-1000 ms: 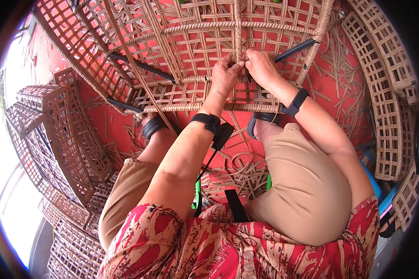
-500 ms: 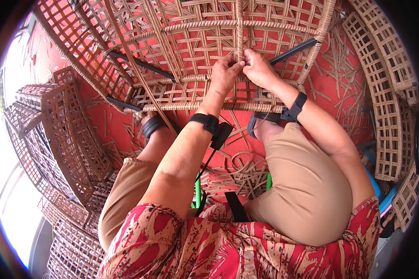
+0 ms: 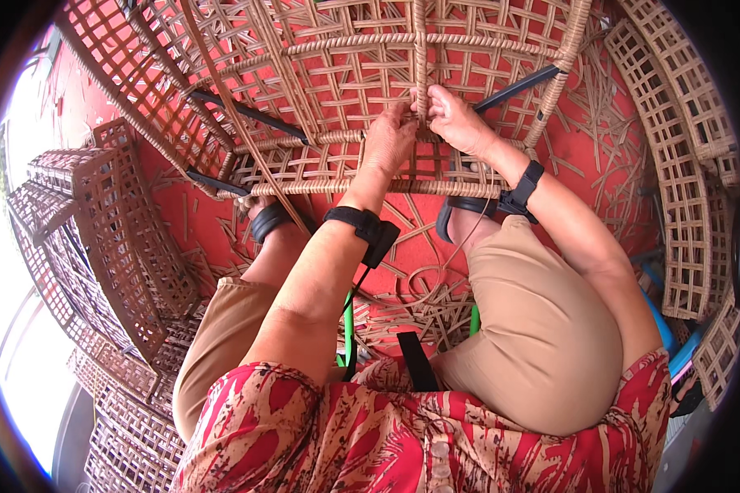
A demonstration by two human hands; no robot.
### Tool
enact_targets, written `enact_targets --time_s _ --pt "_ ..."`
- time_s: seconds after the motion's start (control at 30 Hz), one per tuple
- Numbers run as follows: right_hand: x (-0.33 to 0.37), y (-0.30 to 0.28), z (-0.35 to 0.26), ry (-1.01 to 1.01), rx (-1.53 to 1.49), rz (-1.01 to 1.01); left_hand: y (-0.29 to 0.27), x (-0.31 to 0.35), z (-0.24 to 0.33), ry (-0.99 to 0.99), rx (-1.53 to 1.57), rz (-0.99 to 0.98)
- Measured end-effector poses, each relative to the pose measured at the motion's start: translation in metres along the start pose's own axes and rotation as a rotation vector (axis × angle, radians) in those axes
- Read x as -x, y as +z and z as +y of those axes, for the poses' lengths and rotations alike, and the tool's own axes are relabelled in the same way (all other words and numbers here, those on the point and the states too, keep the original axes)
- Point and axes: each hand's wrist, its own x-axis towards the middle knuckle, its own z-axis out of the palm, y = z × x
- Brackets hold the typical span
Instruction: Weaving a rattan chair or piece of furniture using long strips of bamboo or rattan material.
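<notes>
Before me stands a woven wicker frame (image 3: 337,138) with an open lattice and black metal bars. A wrapped upright post (image 3: 420,62) runs down its middle. My left hand (image 3: 389,138) is just left of the post's lower part, fingers curled together; what they hold is hidden. Close against the post's right side, my right hand (image 3: 458,123) is closed, thumb and forefinger pinched at the wrapping. A thin wicker strip (image 3: 471,236) hangs below the right hand and loops to the floor. Both wrists wear black straps.
Cut wicker scraps (image 3: 423,316) litter the red floor (image 3: 370,279). Stacked brown woven pieces (image 3: 123,238) stand at left, and lighter woven panels (image 3: 674,164) at right. A long loose strip (image 3: 234,107) slants across the frame's left part. My sandalled feet are by its lower edge.
My left hand has moved slightly left and down, away from the right fingertips. My right hand stays at the post, its fingers reaching a little round it. The hanging strip has shifted.
</notes>
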Motion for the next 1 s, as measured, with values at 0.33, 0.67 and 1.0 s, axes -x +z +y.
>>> enact_targets --time_s 0.33,0.67,1.0 --pt "0.006 0.01 -0.043 0.032 0.773 0.181 -0.029 0.024 0.065 -0.025 -0.735 -0.27" --pt "0.003 -0.001 -0.021 0.105 0.832 0.127 -0.033 0.042 0.088 -0.01 -0.251 -0.493" --pt "0.002 -0.011 -0.018 -0.042 0.883 0.079 0.008 0.0 0.025 -0.19 0.477 -0.052"
